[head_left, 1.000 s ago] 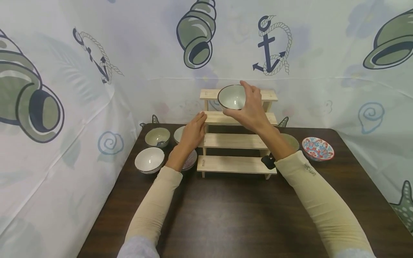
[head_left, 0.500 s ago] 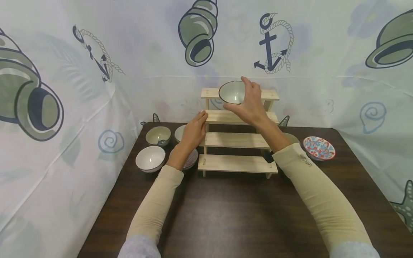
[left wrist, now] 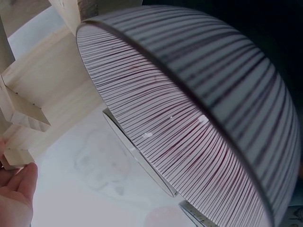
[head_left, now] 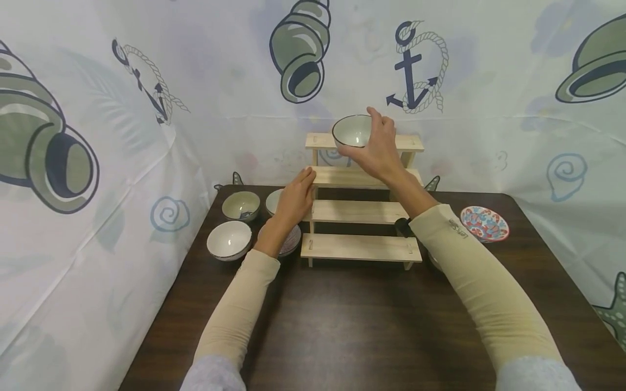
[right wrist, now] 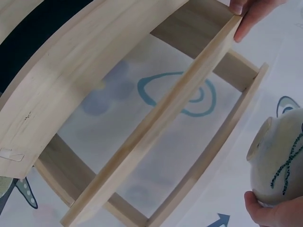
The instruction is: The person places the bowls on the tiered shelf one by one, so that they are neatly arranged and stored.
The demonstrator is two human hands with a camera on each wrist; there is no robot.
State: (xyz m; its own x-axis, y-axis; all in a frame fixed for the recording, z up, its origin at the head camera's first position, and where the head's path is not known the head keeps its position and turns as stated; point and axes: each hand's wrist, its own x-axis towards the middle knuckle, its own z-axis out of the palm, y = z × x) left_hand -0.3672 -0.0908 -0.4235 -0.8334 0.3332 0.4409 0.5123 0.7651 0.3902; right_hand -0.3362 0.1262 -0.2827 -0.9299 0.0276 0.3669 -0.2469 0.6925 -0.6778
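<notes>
A wooden tiered stand (head_left: 359, 247) with stepped shelves is at the back of the table. My left hand (head_left: 295, 198) grips the left end of its second shelf from the top; in the left wrist view, that hand (left wrist: 16, 196) shows at the board's end. My right hand (head_left: 376, 144) holds a bowl (head_left: 353, 131), white inside with a dark rim, between thumb and fingers, tilted towards me, in front of the top shelf. In the right wrist view, the held bowl (right wrist: 279, 161) has dark green-blue lines on its pale outside.
Left of the stand are an olive bowl (head_left: 241, 206), a white bowl (head_left: 229, 240), a partly hidden pale bowl (head_left: 273, 200) and a striped bowl (left wrist: 189, 109). To the right lies a red-and-blue patterned bowl (head_left: 484, 223). A patterned cloth (head_left: 235, 81) hangs behind the table (head_left: 362, 320).
My right hand has lifted the bowl slightly higher, up to the level of the top shelf. My left hand stays on the shelf end.
</notes>
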